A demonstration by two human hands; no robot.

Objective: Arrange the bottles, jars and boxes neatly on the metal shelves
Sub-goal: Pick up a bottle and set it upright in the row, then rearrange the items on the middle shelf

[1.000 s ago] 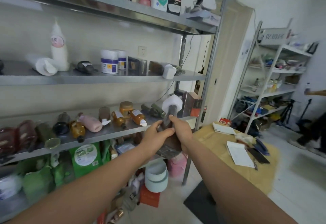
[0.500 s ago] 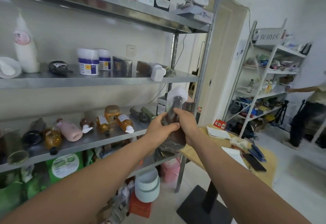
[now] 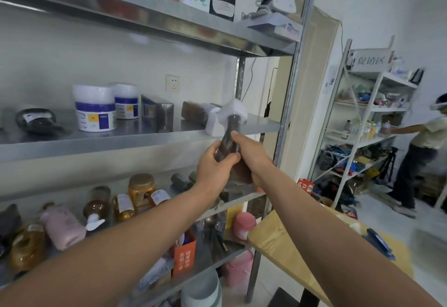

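Both hands are wrapped round one dark brown plastic bottle (image 3: pixel 228 138). The left hand (image 3: pixel 214 165) has its thumb and fingers curled round the narrow upper body from the left. The right hand (image 3: pixel 252 155) clasps the same stretch from the right, with its thumb laid up along the neck. The bottle stands nearly upright between them. Its wider brown base shows just below the palms, and its broad white rounded cap (image 3: pixel 233 113) sticks out above the fingertips.

The bottle is in the air in front of the right end of the middle metal shelf (image 3: pixel 145 138), a smooth brushed-steel sheet. Its cap is level with the shelf surface. Just behind the cap a second brown bottle (image 3: pixel 193 110) with a white top lies on its side on that shelf. Further left on the shelf stand a shiny silver box (image 3: pixel 157 113) and two white cylindrical tubs (image 3: pixel 95 109) with blue bands.

On the shelf below, a gold-lidded amber jar (image 3: pixel 141 187) stands upright. A matte pink bottle (image 3: pixel 64 228) lies there on its side among amber bottles. To the right is a pale wooden table (image 3: pixel 278 236).
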